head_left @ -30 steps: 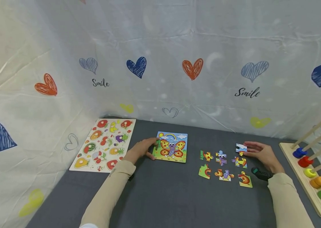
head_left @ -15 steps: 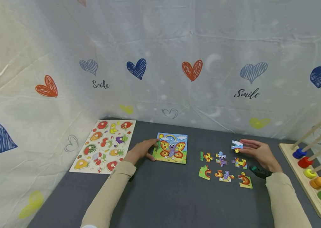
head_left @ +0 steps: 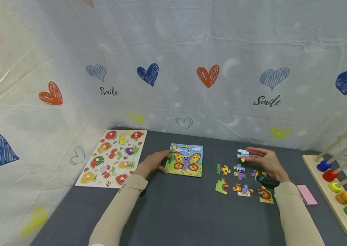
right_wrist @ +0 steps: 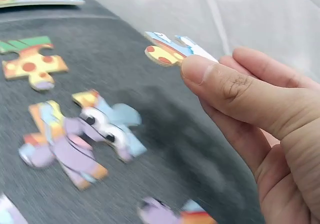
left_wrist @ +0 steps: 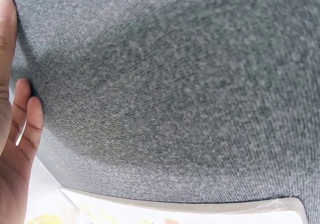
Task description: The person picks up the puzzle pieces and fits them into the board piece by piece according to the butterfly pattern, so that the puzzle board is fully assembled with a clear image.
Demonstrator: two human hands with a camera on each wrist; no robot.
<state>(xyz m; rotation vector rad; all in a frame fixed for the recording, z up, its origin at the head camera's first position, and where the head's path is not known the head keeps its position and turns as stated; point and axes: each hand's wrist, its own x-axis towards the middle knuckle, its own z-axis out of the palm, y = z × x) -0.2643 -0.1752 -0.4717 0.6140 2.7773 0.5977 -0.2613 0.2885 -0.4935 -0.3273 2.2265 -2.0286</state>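
Note:
My right hand (head_left: 265, 160) pinches a blue-and-white jigsaw piece (right_wrist: 167, 51) between thumb and fingers, raised above the table in the right wrist view. Below it on the dark cloth lie several loose pieces, among them a purple face piece (head_left: 239, 172), a green-and-yellow piece (head_left: 223, 169) and an orange-ringed piece (head_left: 265, 195). One piece (head_left: 254, 174) is partly covered by the wrist. My left hand (head_left: 153, 163) rests at the left edge of a butterfly picture board (head_left: 186, 160), its fingers fairly straight. The left wrist view shows these fingers (left_wrist: 34, 119) touching the cloth beside it.
Left of the left hand lies a fruit puzzle board (head_left: 111, 157). A wooden peg rack (head_left: 330, 191) with coloured rings stands at the right. Near the right forearm is a pink block (head_left: 307, 195). A white curtain (head_left: 176, 102) with printed hearts closes off the back.
My right hand has moved left with the jigsaw piece, from the right of the loose pieces to above the purple face piece. The pink block has come into view. My left hand stays put.

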